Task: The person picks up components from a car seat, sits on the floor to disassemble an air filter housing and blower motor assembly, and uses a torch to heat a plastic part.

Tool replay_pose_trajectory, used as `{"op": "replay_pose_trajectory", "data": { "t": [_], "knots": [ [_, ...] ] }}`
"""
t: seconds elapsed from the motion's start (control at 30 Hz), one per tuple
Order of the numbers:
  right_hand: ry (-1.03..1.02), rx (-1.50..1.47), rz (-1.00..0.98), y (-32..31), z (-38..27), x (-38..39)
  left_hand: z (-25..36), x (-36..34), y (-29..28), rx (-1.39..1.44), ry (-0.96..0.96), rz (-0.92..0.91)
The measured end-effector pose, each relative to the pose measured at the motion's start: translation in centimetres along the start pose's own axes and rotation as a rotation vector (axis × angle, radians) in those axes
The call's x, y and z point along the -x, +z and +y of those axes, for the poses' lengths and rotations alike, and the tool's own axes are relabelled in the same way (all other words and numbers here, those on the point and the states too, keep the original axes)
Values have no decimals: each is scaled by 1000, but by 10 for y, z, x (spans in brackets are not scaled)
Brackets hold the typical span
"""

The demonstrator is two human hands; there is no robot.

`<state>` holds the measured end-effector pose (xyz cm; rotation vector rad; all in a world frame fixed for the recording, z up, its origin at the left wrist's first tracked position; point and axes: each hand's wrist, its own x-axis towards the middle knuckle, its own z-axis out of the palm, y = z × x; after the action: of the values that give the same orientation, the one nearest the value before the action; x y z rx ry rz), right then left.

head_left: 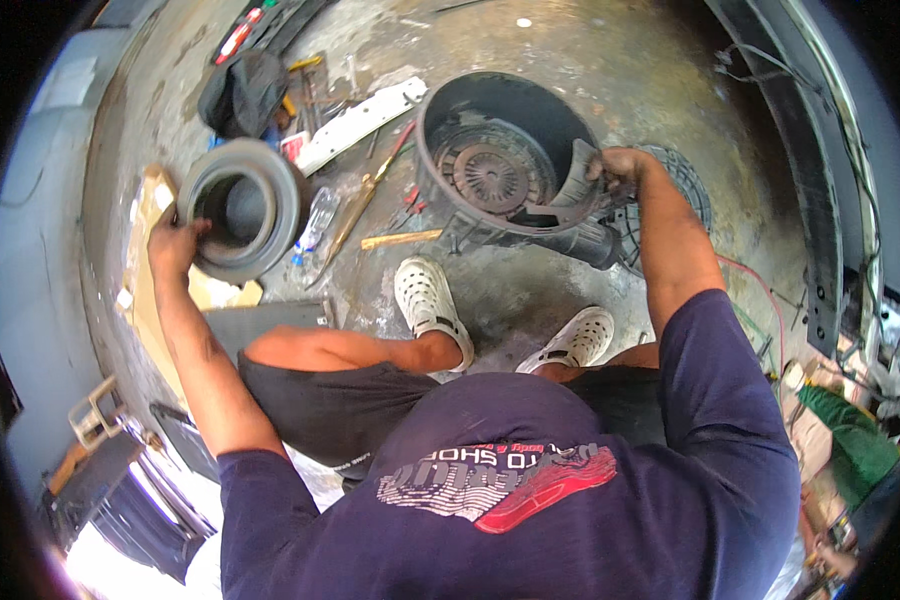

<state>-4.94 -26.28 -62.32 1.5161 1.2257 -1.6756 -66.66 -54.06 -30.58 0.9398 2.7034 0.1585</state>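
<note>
My left hand (178, 240) grips the rim of a dark round hollow part (275, 222), shaped like a thick ringed cylinder, over flattened cardboard (152, 330) at the left. My right hand (622, 167) holds a larger black round housing (560, 113) by a bracket on its right rim. A ribbed disc (485, 178) shows in the bottom of the housing, and a tube (585, 245) sticks out toward the lower right. A round dark grated piece (675, 190) lies partly behind my right arm.
Hand tools (370, 190), a white metal strip (360, 120), a plastic bottle (315, 220), a wooden stick (400, 238) and a black bag (240, 95) lie on the stained floor (530, 45). A long dark panel (810, 200) runs along the right. My feet are below the housing.
</note>
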Motion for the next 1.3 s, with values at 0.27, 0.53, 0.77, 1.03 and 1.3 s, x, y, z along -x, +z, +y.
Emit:
{"op": "replay_pose_trajectory", "data": {
  "t": [0.27, 0.53, 0.77, 1.03, 1.3],
  "knots": [
    [-93, -37, 27, -13, 23, -13, 40, 4, 8, 47, 8, 0],
    [-87, -110, 91, 17, 16, 4, 49, 7, 9, 25, 60, 25],
    [-152, -185, 170, 58, 32, 14, 61, 8, 11, 79, 114, -2],
    [-416, 226, 385, 80, 73, -4, 125, 32, 15, 75, 336, -119],
    [-221, 298, 464, 87, 34, 84, 177, 75, 5, 166, 449, -249]
  ]
}}
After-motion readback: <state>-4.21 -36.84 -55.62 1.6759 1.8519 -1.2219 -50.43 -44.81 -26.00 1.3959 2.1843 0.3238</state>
